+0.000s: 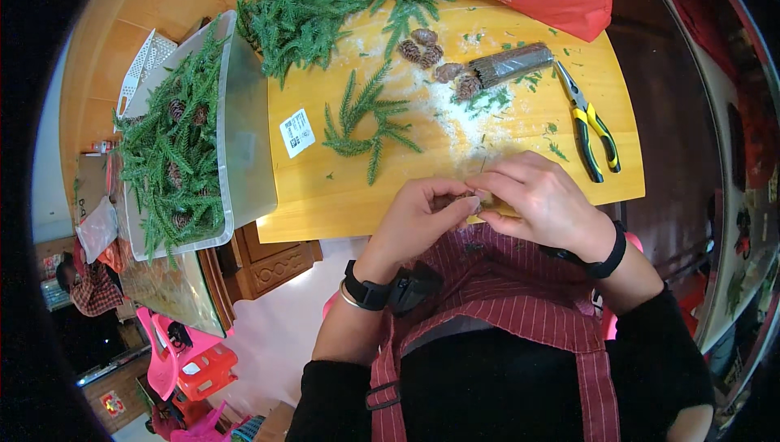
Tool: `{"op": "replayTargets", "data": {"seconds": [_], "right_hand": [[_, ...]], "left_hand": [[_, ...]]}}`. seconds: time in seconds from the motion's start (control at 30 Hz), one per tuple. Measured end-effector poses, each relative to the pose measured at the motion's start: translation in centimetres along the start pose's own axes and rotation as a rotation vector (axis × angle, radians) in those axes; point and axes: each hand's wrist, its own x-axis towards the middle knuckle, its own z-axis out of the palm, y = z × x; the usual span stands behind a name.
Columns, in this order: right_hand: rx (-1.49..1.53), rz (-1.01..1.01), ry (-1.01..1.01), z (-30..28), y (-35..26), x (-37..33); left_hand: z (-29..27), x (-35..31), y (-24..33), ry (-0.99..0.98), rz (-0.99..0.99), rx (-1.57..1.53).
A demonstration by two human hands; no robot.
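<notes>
"What could go wrong from here?"

"The left hand (pixel 418 214) and right hand (pixel 544 201) meet over the near edge of the worktop (pixel 301 206), so a slack pinch could drop the small brown piece (pixel 482 198) onto the apron (pixel 504 308). Squeezing hard might crack it, if it's brittle (a guess, since little shows)."

"And the fingers?"

"On the left, thumb and forefinger pinch nearly together on the piece. On the right, they curl inward, tips close by; whether they grip it too, I cannot tell."

"How does it look?"

"Brownish, mostly hidden between the fingers. Maybe it resembles the scaly cones (pixel 431 55) farther off, left of the pliers (pixel 580 103); I can't say."
</notes>
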Motion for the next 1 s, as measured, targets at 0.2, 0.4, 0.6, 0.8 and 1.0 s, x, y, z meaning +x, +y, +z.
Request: {"op": "replayTargets", "data": {"seconds": [0.2, 0.4, 0.6, 0.8, 1.0], "right_hand": [[-0.034, 0.045, 0.015, 0.3, -0.4, -0.2], [-0.030, 0.101, -0.025, 0.1, -0.8, -0.4], [-0.073, 0.044, 0.009, -0.4, -0.4, -0.2], [-0.151, 0.003, 0.110, -0.8, -0.4, 0.1], [-0.299, -0.107, 0.136, -3.1, -0.6, 0.8]], "left_hand": [[0.2, 0.2, 0.1, 0.005, 0.000, -0.066], [0.2, 0.3, -0.1, 0.008, 0.031, -0.027], [0.1, 0.1, -0.2, 0.027, 0.001, -0.009], [0.1, 0.0, 0.2, 0.018, 0.013, -0.034], [1.0, -0.2, 1.6, 0.026, 0.034, -0.118]]}}
